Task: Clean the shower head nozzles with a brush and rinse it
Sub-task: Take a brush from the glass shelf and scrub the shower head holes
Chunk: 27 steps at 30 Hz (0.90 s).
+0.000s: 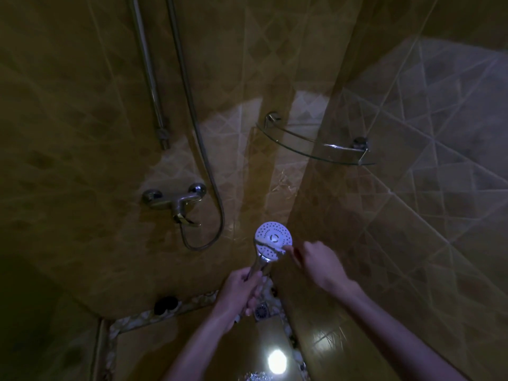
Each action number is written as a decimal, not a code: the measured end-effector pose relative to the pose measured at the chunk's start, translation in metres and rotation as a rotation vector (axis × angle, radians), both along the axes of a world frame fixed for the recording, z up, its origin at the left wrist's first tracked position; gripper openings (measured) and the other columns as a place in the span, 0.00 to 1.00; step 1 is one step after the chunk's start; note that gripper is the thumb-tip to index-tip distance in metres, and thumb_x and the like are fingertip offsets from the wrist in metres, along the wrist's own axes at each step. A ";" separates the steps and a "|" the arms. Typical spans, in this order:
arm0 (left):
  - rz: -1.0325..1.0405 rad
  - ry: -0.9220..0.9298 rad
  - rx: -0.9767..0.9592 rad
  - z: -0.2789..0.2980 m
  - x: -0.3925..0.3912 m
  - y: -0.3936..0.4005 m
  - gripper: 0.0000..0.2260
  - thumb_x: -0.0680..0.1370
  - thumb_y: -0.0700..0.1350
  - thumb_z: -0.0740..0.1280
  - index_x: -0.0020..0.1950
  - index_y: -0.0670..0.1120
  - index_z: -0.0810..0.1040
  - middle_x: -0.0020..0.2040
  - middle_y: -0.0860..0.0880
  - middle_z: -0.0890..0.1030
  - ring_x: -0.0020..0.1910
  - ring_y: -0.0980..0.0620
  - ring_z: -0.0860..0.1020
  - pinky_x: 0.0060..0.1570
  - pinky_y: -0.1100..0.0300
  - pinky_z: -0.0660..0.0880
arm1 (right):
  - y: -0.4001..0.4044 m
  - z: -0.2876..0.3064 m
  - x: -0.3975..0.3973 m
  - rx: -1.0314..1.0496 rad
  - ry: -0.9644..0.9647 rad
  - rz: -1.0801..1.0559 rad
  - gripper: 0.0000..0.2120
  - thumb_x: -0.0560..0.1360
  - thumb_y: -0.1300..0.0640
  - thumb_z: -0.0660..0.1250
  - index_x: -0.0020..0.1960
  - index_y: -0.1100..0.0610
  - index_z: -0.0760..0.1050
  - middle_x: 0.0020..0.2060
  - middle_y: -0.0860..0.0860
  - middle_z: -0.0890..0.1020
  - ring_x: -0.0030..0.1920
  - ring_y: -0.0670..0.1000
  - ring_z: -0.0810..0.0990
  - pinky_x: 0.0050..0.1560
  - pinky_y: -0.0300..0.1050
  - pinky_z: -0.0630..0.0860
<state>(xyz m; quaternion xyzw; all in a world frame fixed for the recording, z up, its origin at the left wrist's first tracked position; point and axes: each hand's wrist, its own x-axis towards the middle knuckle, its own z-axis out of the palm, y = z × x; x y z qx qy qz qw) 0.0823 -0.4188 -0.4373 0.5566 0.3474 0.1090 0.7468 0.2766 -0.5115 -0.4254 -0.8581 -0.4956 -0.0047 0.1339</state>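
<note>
Here, shower head (273,237): face toward camera, handle running down into left hand (238,294).
Left grip: clenched round handle.
Right hand (320,261): pinching brush (286,247) against face.
Writing: none readable.

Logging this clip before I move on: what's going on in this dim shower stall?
A person is scrubbing a handheld shower head. The left hand grips its chrome handle, face turned up toward the camera. The right hand holds a brush whose tip lies across the lower part of the nozzle face. No water can be seen running. The hose loops back to the wall tap.
</note>
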 end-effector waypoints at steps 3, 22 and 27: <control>0.000 0.012 0.017 0.000 -0.001 0.001 0.11 0.81 0.43 0.62 0.39 0.44 0.71 0.25 0.51 0.71 0.19 0.55 0.65 0.17 0.68 0.59 | 0.007 0.010 0.007 -0.020 -0.086 0.024 0.25 0.78 0.37 0.55 0.32 0.55 0.70 0.27 0.54 0.77 0.32 0.58 0.81 0.28 0.41 0.61; -0.022 -0.032 0.002 -0.001 -0.005 0.013 0.07 0.81 0.43 0.63 0.45 0.41 0.73 0.28 0.49 0.71 0.20 0.55 0.65 0.17 0.67 0.59 | 0.013 0.029 -0.006 -0.026 0.033 -0.007 0.27 0.78 0.36 0.51 0.31 0.53 0.68 0.24 0.47 0.71 0.31 0.54 0.80 0.28 0.41 0.64; -0.021 -0.036 0.010 -0.008 -0.005 0.015 0.08 0.81 0.44 0.63 0.44 0.42 0.74 0.27 0.49 0.72 0.19 0.55 0.65 0.17 0.67 0.60 | 0.014 0.025 0.006 -0.006 0.042 -0.021 0.31 0.77 0.33 0.50 0.39 0.58 0.76 0.34 0.56 0.82 0.37 0.56 0.82 0.35 0.47 0.74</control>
